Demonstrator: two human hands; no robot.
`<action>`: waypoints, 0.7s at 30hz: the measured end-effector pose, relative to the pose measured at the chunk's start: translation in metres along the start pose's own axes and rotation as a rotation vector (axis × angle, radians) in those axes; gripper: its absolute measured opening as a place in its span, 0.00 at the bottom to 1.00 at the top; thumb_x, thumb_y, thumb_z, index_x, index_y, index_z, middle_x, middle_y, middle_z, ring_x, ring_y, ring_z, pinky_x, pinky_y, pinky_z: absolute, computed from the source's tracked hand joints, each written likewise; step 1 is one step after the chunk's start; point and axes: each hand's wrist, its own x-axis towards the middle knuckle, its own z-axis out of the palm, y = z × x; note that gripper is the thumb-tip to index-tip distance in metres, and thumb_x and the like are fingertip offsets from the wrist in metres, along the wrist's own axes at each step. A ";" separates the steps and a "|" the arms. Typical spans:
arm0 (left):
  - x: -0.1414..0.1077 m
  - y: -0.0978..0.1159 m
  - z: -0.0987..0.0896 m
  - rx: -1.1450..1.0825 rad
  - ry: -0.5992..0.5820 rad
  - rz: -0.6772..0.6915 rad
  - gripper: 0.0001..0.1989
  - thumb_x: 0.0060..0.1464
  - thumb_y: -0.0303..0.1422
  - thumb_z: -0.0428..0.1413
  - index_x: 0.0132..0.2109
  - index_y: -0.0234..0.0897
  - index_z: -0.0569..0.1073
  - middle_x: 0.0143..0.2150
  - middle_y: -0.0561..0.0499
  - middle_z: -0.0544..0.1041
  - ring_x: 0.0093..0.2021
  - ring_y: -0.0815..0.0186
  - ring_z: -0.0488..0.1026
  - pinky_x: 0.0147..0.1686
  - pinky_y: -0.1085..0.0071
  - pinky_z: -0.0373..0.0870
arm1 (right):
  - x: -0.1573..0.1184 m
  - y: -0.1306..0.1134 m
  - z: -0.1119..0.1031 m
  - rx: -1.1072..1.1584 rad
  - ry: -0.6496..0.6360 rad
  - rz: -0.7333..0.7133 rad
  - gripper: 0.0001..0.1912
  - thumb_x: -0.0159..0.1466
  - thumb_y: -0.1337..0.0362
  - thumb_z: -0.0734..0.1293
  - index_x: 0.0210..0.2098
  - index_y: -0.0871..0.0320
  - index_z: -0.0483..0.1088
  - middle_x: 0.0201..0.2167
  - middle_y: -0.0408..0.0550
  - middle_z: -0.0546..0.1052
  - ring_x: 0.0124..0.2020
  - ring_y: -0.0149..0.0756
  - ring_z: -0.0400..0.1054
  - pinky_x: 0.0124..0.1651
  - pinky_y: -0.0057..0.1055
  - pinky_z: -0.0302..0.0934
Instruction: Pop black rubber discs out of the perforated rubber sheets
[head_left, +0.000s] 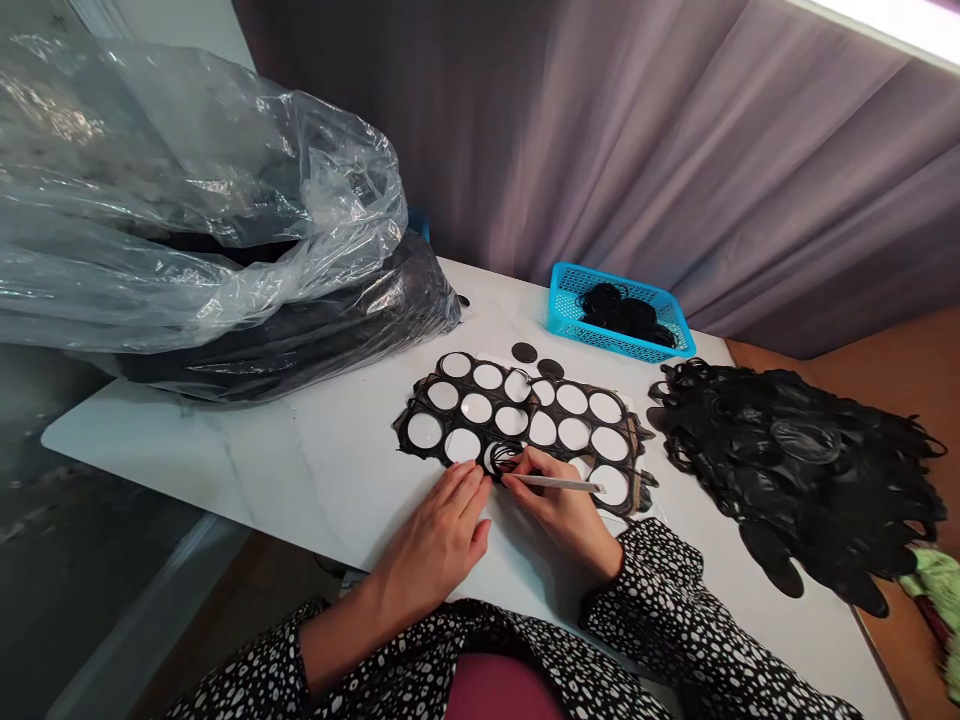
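Observation:
A black sheet [495,405] with rows of round holes lies on the table, white showing through the holes. My left hand [439,530] rests flat with its fingertips on the sheet's near edge. In my right hand [562,510] is a slim, pale, pen-like tool [559,483], pinched between thumb and fingers. Its tip is hidden by my fingers. Just beyond my fingertips, thin black rings [506,457] lie loosely over one hole in the near row. Past the sheet's far edge sit two black discs [525,352].
A blue basket [559,318] holding black rings stands at the back. On the right is a heap of black rubbery pieces [810,450], with green cloth [937,590] beside it. A large clear plastic bag [300,220] with dark contents covers the white table's [315,450] back left.

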 end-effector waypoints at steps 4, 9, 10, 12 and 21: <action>-0.001 0.000 0.004 -0.003 0.008 -0.005 0.20 0.63 0.28 0.47 0.59 0.26 0.68 0.58 0.39 0.72 0.62 0.53 0.65 0.60 0.56 0.66 | -0.001 0.002 0.003 -0.074 0.010 -0.026 0.11 0.64 0.61 0.65 0.26 0.57 0.63 0.25 0.43 0.72 0.26 0.31 0.62 0.29 0.27 0.54; 0.000 0.000 0.006 -0.019 0.010 -0.010 0.20 0.61 0.26 0.48 0.59 0.26 0.68 0.57 0.40 0.72 0.62 0.53 0.64 0.60 0.55 0.66 | -0.004 0.005 0.009 -0.193 0.039 -0.064 0.07 0.64 0.63 0.65 0.29 0.57 0.66 0.30 0.45 0.76 0.31 0.34 0.66 0.33 0.29 0.57; 0.000 0.000 0.007 -0.023 0.007 -0.012 0.20 0.61 0.26 0.48 0.58 0.26 0.68 0.57 0.40 0.72 0.62 0.52 0.64 0.60 0.55 0.66 | -0.005 0.005 0.009 -0.201 0.043 -0.072 0.07 0.64 0.64 0.65 0.29 0.57 0.67 0.31 0.46 0.76 0.32 0.35 0.67 0.34 0.29 0.58; 0.001 -0.001 0.006 -0.028 0.006 -0.012 0.19 0.61 0.26 0.48 0.58 0.25 0.68 0.56 0.40 0.73 0.61 0.52 0.65 0.60 0.55 0.66 | -0.005 0.006 0.010 -0.208 0.051 -0.083 0.07 0.64 0.64 0.65 0.30 0.57 0.67 0.33 0.46 0.77 0.32 0.35 0.68 0.35 0.29 0.59; 0.000 -0.001 0.007 -0.044 0.027 -0.004 0.19 0.61 0.25 0.47 0.58 0.28 0.68 0.57 0.39 0.73 0.61 0.53 0.65 0.59 0.55 0.67 | -0.008 0.005 0.013 -0.465 0.033 -0.303 0.07 0.67 0.69 0.62 0.33 0.56 0.68 0.33 0.49 0.77 0.36 0.40 0.69 0.38 0.34 0.66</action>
